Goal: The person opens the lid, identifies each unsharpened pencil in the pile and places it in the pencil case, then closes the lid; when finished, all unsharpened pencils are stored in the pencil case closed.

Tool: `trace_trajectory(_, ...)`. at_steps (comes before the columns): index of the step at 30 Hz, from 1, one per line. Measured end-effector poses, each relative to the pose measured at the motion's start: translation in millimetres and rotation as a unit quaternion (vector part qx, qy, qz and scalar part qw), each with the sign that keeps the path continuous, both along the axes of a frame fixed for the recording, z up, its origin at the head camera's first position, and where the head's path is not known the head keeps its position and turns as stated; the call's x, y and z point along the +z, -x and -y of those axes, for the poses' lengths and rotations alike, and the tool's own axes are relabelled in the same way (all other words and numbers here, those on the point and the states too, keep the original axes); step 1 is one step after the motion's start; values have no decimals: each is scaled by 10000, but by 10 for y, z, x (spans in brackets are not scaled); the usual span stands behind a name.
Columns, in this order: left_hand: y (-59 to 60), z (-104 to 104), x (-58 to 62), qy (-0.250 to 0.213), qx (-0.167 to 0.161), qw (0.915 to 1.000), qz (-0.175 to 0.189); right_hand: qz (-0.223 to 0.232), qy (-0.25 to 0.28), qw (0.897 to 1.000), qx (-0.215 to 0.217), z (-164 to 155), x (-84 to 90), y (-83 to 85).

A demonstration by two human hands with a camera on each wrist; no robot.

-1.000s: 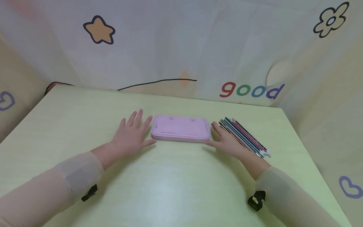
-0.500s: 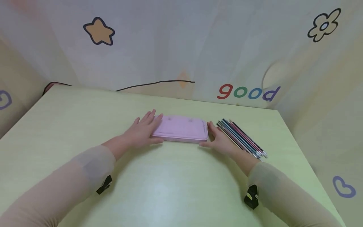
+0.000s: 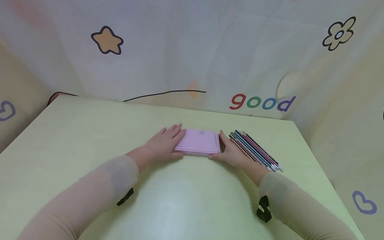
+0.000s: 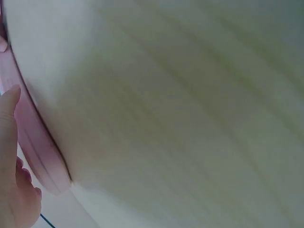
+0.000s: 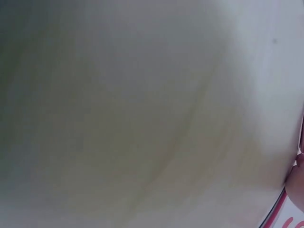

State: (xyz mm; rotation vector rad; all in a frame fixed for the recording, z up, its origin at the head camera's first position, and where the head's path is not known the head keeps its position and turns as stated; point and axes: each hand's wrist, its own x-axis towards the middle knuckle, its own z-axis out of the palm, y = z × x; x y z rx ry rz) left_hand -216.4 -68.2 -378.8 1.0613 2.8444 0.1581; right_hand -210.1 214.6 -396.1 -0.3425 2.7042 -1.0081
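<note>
A flat pink case [image 3: 198, 143], like a pencil case, lies on the table in the head view. My left hand [image 3: 163, 145] rests over its left end, fingers extended across the top and thumb along the front side. That hand hides the case's left part. In the left wrist view the thumb [image 4: 8, 107] touches the case's side [image 4: 40, 142]. My right hand [image 3: 231, 151] is at the case's right end, thumb by the front corner and fingers beside the right edge, loosely spread. Only a sliver of hand [image 5: 297, 183] shows in the right wrist view.
Several striped pencils [image 3: 255, 150] lie side by side right of the case, partly behind the right hand. The pale table [image 3: 180, 196] meets a printed curtain [image 3: 162, 60] at its back edge, with more fabric on both sides.
My left hand has moved right, from beside the case onto its left end. The right hand has stayed at the right end, shifting only slightly. The case lies about where it was.
</note>
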Motion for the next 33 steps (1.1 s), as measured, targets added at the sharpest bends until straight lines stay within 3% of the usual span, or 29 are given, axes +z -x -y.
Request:
trace_trajectory(6, -19, -77, -25, 495, -69, 9984, -277, 76, 410, 9990, 152, -11, -18, 14)
trace_trajectory(11, -51, -148, -40, 673, -28, 9968, -434, -4, 371, 9993, 63, -4, -21, -8)
trace_trajectory(18, -57, -170, -104, 533, 74, 9967, -615, 44, 530, 9985, 106, -2, -27, -16)
trace_trajectory(33, -10, -100, -215, 150, -102, 9963, -839, -10, 377, 9993, 27, 7, -58, -10)
